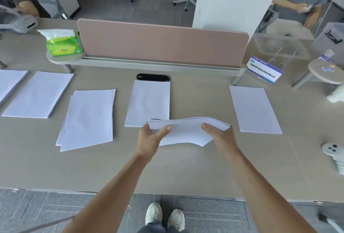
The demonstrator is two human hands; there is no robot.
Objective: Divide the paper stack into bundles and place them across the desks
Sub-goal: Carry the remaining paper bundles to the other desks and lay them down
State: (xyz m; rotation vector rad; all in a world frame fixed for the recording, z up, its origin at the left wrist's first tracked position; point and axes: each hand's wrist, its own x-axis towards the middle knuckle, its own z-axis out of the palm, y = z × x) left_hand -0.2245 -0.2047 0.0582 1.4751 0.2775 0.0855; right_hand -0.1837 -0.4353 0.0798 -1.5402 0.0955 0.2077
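I hold a bundle of white paper (186, 130) above the beige desk (167, 167), a little in front of the middle. My left hand (150, 139) grips its left end and my right hand (221, 137) grips its right end; the sheets sag and curl between them. Several white bundles lie flat on the desk: one at the far left edge (9, 82), one beside it (39, 94), a loosely fanned one (87, 119), one in the middle (149, 100) partly behind the held bundle, and one on the right (255, 109).
A pink divider panel (162, 43) runs along the desk's back, with a black cable slot (153, 77) before it. A green tissue pack (62, 43) sits back left, a blue-and-white sign (264, 69) back right, a grey controller (335, 154) at the right edge. People stand beyond the desk.
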